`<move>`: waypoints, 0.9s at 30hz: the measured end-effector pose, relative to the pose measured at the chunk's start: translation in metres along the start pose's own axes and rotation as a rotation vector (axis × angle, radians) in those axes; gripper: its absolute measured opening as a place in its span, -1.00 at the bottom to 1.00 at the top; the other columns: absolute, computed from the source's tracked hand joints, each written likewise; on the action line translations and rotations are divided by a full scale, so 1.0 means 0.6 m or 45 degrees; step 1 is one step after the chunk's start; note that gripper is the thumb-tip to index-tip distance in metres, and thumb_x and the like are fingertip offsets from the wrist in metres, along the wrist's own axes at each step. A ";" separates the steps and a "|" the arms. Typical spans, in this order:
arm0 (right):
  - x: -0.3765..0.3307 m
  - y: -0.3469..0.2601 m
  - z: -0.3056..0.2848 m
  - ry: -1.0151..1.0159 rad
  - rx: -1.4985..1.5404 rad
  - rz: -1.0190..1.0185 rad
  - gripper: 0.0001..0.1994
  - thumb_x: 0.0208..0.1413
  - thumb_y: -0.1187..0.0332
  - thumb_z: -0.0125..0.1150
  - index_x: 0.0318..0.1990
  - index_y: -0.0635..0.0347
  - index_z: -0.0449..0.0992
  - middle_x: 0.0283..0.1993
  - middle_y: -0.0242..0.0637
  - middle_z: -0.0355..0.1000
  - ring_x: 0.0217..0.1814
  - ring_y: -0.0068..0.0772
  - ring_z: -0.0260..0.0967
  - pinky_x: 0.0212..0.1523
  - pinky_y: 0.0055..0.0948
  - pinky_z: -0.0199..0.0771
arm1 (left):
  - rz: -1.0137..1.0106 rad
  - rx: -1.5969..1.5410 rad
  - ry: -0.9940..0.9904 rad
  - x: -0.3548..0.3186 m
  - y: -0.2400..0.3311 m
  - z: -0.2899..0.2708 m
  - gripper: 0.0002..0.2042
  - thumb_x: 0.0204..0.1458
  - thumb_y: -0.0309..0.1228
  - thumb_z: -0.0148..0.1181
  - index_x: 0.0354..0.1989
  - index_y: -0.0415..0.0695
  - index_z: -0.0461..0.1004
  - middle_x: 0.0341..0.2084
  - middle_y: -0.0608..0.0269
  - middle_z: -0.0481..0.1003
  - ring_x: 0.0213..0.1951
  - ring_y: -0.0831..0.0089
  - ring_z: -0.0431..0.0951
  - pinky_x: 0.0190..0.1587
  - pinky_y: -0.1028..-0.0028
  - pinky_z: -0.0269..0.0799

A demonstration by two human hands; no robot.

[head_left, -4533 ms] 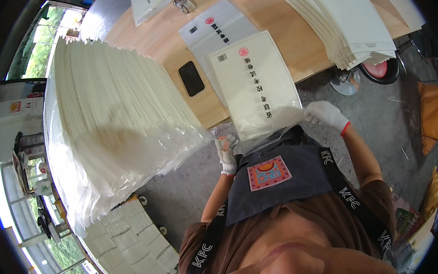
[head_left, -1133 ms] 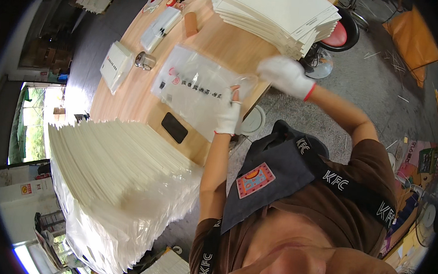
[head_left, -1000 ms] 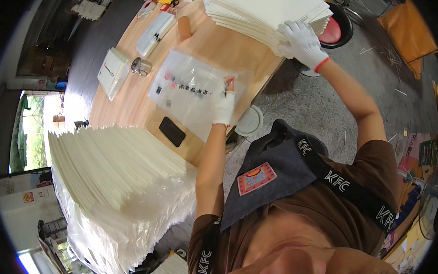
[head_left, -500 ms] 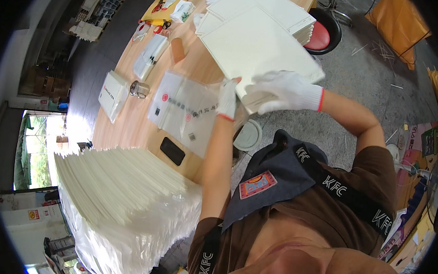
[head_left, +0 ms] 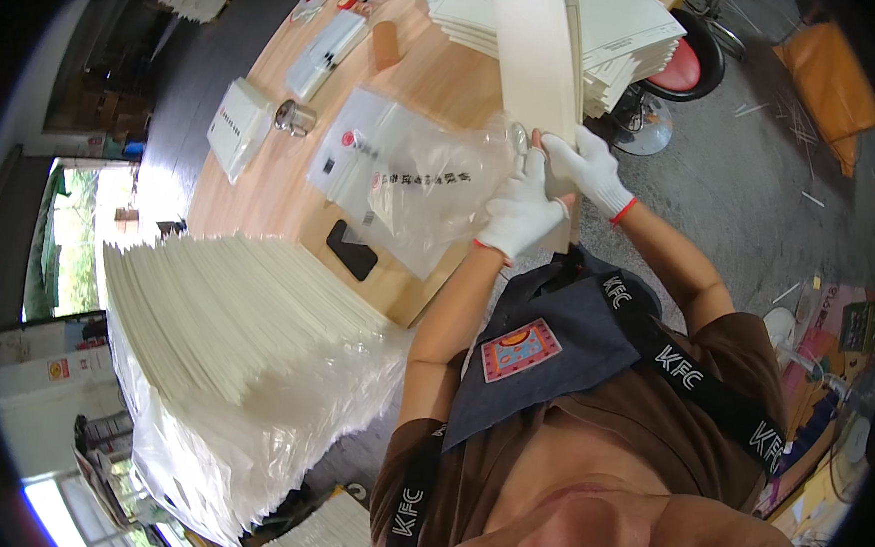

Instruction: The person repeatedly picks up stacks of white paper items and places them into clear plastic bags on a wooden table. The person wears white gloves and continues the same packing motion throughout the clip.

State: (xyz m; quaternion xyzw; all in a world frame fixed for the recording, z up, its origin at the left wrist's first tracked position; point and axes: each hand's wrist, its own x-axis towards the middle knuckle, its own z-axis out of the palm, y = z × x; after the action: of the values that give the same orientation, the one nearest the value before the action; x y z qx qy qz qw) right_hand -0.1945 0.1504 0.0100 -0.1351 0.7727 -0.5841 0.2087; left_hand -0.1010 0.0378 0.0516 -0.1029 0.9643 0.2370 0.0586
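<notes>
In white knit gloves with red cuffs, both my hands grip a stack of cream paper sheets (head_left: 536, 59), tipped up on edge at the table's near side. My left hand (head_left: 523, 214) is closed around its lower left part, with bare thumb and fingertip showing. On the stack's right side, my right hand (head_left: 592, 171) is closed with its fingers against the edge. A clear printed plastic bag (head_left: 428, 188) lies spread on the table, its open end bunched beside my left hand. Behind stands a pile of larger printed sheets (head_left: 628, 29).
At the left rises a tall stack of white sheets (head_left: 245, 312) in plastic wrap. A black phone (head_left: 351, 251), a metal mug (head_left: 295, 117), a packed white bundle (head_left: 239, 129) and a tan block (head_left: 384, 45) rest on the wooden table (head_left: 263, 178). A red-and-black stool (head_left: 682, 68) stands beyond.
The sheets held flat over the pile now stand on edge, closer to me. My right hand moved from their top face to their side. My view shifted slightly.
</notes>
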 end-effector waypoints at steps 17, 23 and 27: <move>0.024 -0.122 0.014 -1.306 -0.729 -0.357 -0.72 0.08 0.20 0.12 -0.23 0.26 0.51 -0.27 -0.20 0.50 -0.23 -0.41 0.45 -0.26 -0.43 0.44 | 0.114 -0.581 0.427 -0.169 -0.065 -0.025 -0.67 0.02 -0.49 0.03 0.01 -0.15 0.39 -0.13 0.05 0.48 -0.20 0.22 0.53 -0.15 0.42 0.41; 0.071 -0.036 0.091 -1.202 0.380 0.102 -0.62 0.08 0.31 0.15 0.03 0.30 0.43 -0.04 -0.32 0.45 -0.06 -0.56 0.38 -0.05 -0.53 0.39 | 0.296 -0.175 0.591 -0.192 -0.162 0.085 -0.57 -0.18 -0.60 -0.02 -0.05 -0.09 0.46 -0.20 0.11 0.53 -0.32 0.26 0.56 -0.27 0.36 0.45; 0.063 -0.046 0.187 -0.954 -0.480 -0.543 -0.64 0.00 0.31 0.18 -0.04 0.24 0.43 -0.05 -0.25 0.43 -0.01 -0.40 0.35 0.01 -0.42 0.35 | 0.193 -0.435 0.528 -0.103 -0.059 -0.057 -0.57 -0.20 -0.62 -0.03 -0.08 0.00 0.47 -0.26 0.16 0.54 -0.32 0.21 0.55 -0.26 0.34 0.44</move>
State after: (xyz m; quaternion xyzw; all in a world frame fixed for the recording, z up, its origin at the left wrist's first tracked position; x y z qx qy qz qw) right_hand -0.1750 0.0307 0.0045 -0.5280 0.6916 -0.3745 0.3204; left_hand -0.0354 0.0015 0.0761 -0.0852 0.9067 0.3736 -0.1761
